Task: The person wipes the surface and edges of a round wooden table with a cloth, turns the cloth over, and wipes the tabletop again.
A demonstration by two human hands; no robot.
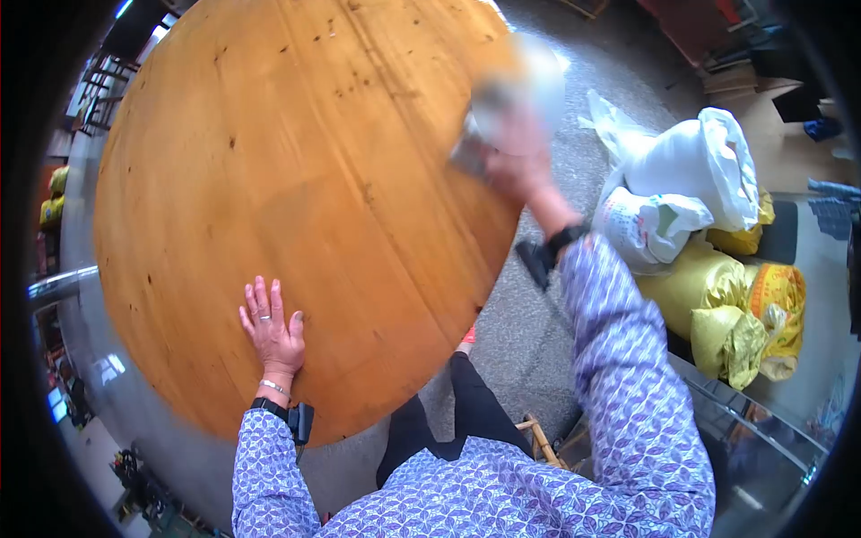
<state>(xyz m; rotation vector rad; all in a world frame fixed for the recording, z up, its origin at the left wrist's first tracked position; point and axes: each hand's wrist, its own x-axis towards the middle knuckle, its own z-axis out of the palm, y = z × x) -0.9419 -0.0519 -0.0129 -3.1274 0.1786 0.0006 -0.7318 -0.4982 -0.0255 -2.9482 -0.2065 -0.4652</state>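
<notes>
A large round wooden table (296, 206) with dark knots and plank seams spreads out in front of me. My left hand (273, 332) lies flat on its near part, fingers stretched, with a ring on one finger. At the table's right edge, my right hand (520, 157) presses a greyish cloth (470, 151) against the wood. Motion and a hazy patch smear the fingers and part of the cloth, so its full shape is hidden.
On the right, white sacks (691, 170) and yellow sacks (708, 296) are piled by a glass-topped surface (753, 430). A bamboo stool or chair part (540, 441) stands close by my legs. Grey speckled floor (529, 350) shows beside the table.
</notes>
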